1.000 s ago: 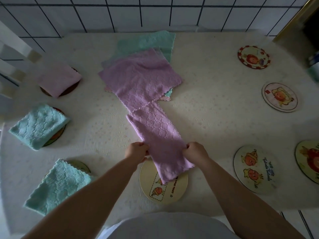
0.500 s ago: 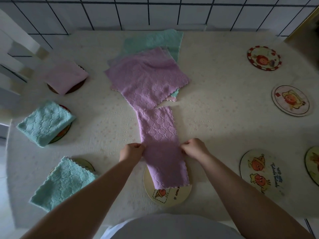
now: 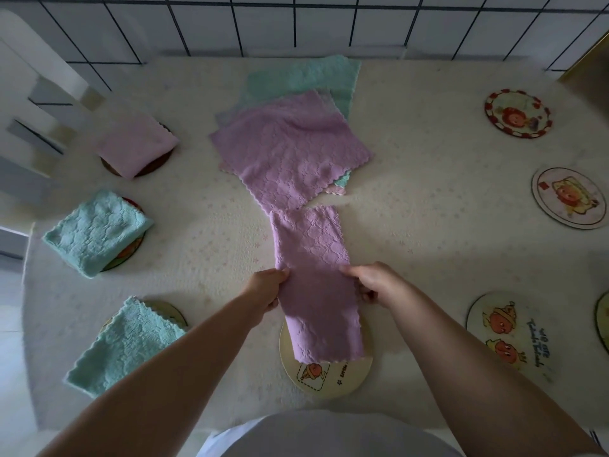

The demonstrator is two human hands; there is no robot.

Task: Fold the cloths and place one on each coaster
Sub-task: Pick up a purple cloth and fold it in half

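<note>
- The purple cloth (image 3: 314, 282), folded into a long strip, lies on the counter (image 3: 428, 245), its near end draped over a yellow coaster (image 3: 324, 379).
- Left hand (image 3: 265, 290) grasps the strip's left edge in a pinching grip; right hand (image 3: 374, 283) grasps its right edge, fingers curled round the fabric, both forearms reaching in from the near side.
- Just beyond the strip is a pile of unfolded cloths (image 3: 290, 150), purple on top, teal beneath.
- To the left, a folded pink cloth (image 3: 136, 145) and two folded teal cloths (image 3: 95, 232) (image 3: 127, 346) each cover a coaster.
- To the right are bare picture coasters (image 3: 518, 113) (image 3: 569, 197) (image 3: 509, 331).
</note>
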